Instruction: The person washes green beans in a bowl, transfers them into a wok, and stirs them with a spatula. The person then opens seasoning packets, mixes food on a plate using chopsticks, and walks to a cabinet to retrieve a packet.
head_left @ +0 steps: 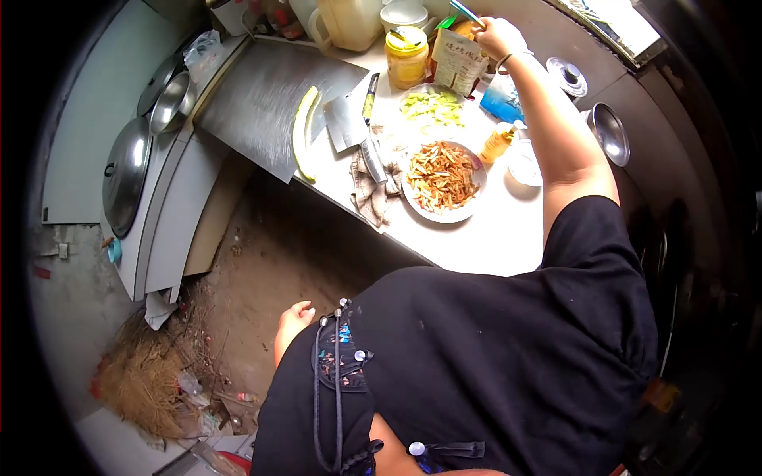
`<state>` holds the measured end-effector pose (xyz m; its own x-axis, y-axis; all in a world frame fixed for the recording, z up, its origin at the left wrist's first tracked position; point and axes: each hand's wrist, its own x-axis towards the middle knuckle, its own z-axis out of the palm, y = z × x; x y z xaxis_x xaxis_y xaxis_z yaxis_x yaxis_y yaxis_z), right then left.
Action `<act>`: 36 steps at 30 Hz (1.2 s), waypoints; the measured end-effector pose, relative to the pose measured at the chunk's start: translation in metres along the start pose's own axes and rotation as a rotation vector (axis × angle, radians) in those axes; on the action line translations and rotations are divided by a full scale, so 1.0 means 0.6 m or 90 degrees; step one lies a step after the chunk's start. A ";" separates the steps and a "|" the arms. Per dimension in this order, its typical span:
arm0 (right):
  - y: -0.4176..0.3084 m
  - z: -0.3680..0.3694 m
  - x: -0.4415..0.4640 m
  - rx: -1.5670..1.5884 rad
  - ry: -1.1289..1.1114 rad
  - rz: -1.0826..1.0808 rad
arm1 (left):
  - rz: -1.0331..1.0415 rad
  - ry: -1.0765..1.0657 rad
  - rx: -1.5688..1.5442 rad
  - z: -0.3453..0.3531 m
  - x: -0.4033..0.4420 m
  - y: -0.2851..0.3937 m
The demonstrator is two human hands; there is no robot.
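Note:
My right hand (500, 40) reaches to the back of the counter, its fingers closed on a thin blue stick-like item (467, 12). Just below it stand an upright printed packet (459, 62) and a yellow-lidded jar (406, 59). My left hand (294, 321) hangs low beside my dark clothing, fingers loosely apart, with nothing visible in it. A bowl of brown strips (442, 181) and a plate of green slices (432, 107) sit on the counter. A cleaver (344, 123) and a knife (371, 159) lie left of them.
A long pale-green vegetable piece (304, 131) lies on the edge of a grey board (274, 91). A cloth (369, 194) hangs at the counter's front edge. Near my right forearm are a yellow bottle (498, 143), a small white bowl (524, 165) and a blue packet (502, 99).

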<state>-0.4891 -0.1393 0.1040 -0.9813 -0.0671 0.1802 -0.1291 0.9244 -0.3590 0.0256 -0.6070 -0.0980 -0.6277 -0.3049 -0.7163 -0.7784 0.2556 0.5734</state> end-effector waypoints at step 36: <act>0.203 0.012 -1.057 0.773 0.728 0.706 | 0.314 -0.428 0.466 0.200 0.003 0.211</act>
<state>0.1162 0.0133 -0.0605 -0.2234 0.9276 -0.2996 -0.1368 -0.3341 -0.9325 -0.0732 -0.4653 -0.0746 -0.5628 0.4830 -0.6709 -0.1115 0.7598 0.6405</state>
